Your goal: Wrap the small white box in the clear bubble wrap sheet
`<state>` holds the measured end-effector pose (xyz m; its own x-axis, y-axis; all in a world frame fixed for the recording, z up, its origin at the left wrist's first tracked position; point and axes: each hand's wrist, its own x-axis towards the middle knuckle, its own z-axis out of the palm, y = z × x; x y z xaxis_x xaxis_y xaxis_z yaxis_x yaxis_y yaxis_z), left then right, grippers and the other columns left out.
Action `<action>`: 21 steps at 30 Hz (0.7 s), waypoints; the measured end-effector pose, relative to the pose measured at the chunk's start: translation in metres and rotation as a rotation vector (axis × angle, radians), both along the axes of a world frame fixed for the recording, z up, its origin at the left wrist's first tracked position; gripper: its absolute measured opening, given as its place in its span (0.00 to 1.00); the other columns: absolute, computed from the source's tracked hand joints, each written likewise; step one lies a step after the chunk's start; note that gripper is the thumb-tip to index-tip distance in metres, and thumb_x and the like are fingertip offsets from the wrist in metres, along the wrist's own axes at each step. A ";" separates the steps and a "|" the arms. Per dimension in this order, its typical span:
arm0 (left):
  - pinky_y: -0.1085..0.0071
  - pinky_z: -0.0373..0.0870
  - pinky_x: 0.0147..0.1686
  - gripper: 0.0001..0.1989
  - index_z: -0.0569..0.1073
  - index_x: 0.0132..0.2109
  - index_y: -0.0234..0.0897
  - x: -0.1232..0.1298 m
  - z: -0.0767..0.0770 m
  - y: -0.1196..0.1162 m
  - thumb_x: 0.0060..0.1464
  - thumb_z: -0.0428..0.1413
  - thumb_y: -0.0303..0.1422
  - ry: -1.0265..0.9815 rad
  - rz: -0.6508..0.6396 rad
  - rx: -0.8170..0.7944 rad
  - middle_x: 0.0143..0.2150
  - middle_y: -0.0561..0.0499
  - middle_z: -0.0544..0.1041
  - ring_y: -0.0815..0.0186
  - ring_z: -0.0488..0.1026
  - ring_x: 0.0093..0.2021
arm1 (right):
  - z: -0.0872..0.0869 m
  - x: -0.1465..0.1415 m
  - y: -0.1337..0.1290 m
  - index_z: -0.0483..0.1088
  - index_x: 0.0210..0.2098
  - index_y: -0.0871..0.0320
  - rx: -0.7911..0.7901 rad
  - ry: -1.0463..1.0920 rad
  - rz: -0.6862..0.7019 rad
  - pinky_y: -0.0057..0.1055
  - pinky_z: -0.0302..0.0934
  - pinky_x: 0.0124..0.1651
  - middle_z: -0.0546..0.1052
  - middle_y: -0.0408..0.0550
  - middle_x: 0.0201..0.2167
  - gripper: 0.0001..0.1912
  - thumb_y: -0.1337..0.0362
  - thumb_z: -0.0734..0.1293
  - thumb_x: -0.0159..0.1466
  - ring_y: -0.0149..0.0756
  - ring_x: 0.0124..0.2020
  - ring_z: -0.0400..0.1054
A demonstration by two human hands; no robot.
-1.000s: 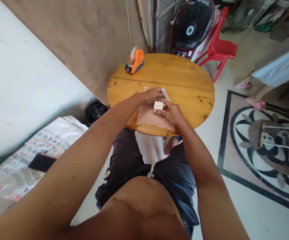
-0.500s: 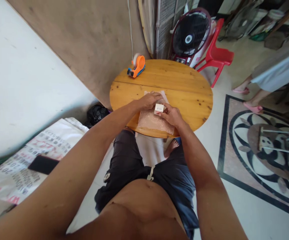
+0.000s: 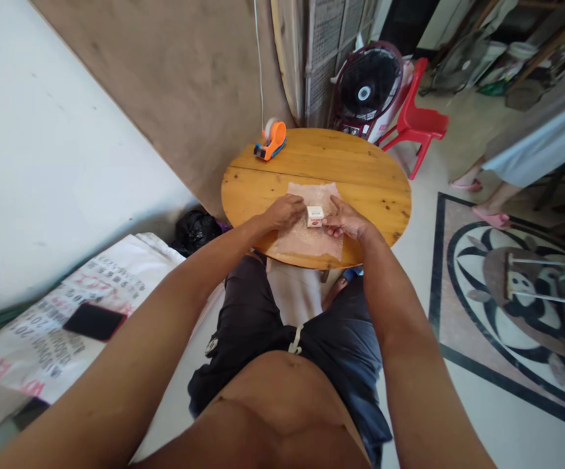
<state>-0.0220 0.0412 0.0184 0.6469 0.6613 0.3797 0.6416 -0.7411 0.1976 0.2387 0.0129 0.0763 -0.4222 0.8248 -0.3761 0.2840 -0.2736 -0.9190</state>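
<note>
Left fingertips point(image 3: 302, 200) blurred; box's point(image 3: 315, 216) print illegible.

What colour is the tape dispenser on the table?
The tape dispenser is orange, with blue along its base and a black front end; the head view shows it best.

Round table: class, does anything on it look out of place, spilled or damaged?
Nothing stands out. On the table, the box sits on the wrap between left hand and right hand; the tape dispenser stands farther back. No spill or damage shows.
</note>
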 end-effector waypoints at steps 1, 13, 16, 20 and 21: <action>0.56 0.71 0.58 0.17 0.79 0.52 0.35 -0.002 0.000 -0.005 0.64 0.50 0.35 -0.018 0.007 -0.002 0.56 0.38 0.78 0.55 0.75 0.55 | 0.000 0.001 0.000 0.22 0.77 0.62 -0.011 0.011 -0.003 0.23 0.61 0.20 0.76 0.38 0.23 0.68 0.71 0.77 0.57 0.32 0.20 0.70; 0.46 0.66 0.64 0.31 0.71 0.60 0.31 0.005 0.013 -0.124 0.61 0.56 0.52 0.013 -0.203 0.032 0.64 0.30 0.72 0.44 0.69 0.65 | 0.002 0.005 0.001 0.34 0.78 0.60 -0.023 0.002 0.078 0.23 0.66 0.23 0.78 0.40 0.23 0.63 0.68 0.79 0.58 0.31 0.21 0.71; 0.50 0.66 0.65 0.23 0.73 0.57 0.32 0.012 0.009 -0.130 0.64 0.55 0.45 0.019 -0.207 0.020 0.62 0.32 0.73 0.47 0.69 0.65 | 0.000 0.005 0.001 0.41 0.77 0.59 -0.017 -0.008 0.094 0.23 0.66 0.23 0.78 0.41 0.24 0.62 0.64 0.81 0.56 0.32 0.22 0.73; 0.52 0.67 0.65 0.18 0.74 0.55 0.34 0.017 0.008 -0.125 0.65 0.54 0.40 0.003 -0.186 0.000 0.62 0.34 0.74 0.51 0.70 0.65 | 0.001 0.004 -0.002 0.54 0.74 0.57 0.043 -0.051 0.121 0.23 0.65 0.21 0.76 0.39 0.21 0.55 0.58 0.82 0.55 0.32 0.20 0.70; 0.52 0.68 0.64 0.17 0.74 0.55 0.34 0.017 0.009 -0.123 0.64 0.55 0.38 0.000 -0.174 0.001 0.62 0.34 0.73 0.51 0.70 0.64 | 0.001 0.004 -0.003 0.56 0.73 0.58 0.057 -0.061 0.122 0.23 0.64 0.20 0.75 0.39 0.20 0.54 0.57 0.82 0.55 0.31 0.19 0.69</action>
